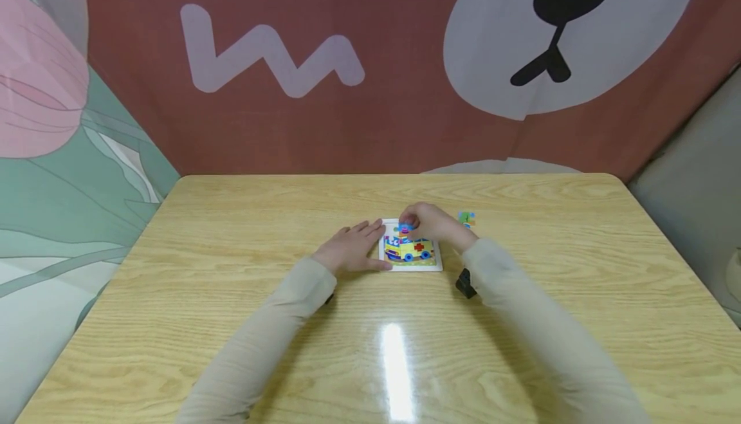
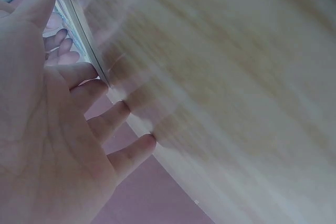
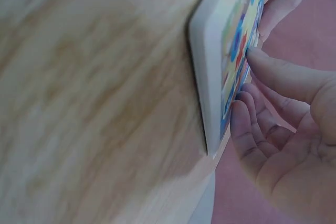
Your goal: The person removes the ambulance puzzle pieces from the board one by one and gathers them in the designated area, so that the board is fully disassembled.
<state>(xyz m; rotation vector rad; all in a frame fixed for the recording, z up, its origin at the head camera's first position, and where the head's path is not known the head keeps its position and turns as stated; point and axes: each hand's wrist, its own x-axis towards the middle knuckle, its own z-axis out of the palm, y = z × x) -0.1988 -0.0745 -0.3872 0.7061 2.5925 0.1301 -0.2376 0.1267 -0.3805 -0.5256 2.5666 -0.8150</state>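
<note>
A jigsaw puzzle in a white frame (image 1: 412,268), picturing a yellow ambulance, lies flat on the table. Its left edge is touched by my left hand (image 1: 352,248), fingers spread and thumb along the near left corner. Over the upper part of the puzzle, my right hand (image 1: 431,223) pinches a small blue puzzle piece (image 1: 406,228). That piece is mostly hidden by the fingers in the right wrist view, where the frame's white border (image 3: 207,40) shows close by. A loose puzzle piece (image 1: 466,218), green and blue, lies to the right of the frame.
The wooden table (image 1: 260,218) reaches back to a reddish-brown wall hanging (image 1: 399,121) with a cartoon face. A black device (image 1: 466,284) sits beneath the right wrist. Light glares off the tabletop in front of the puzzle.
</note>
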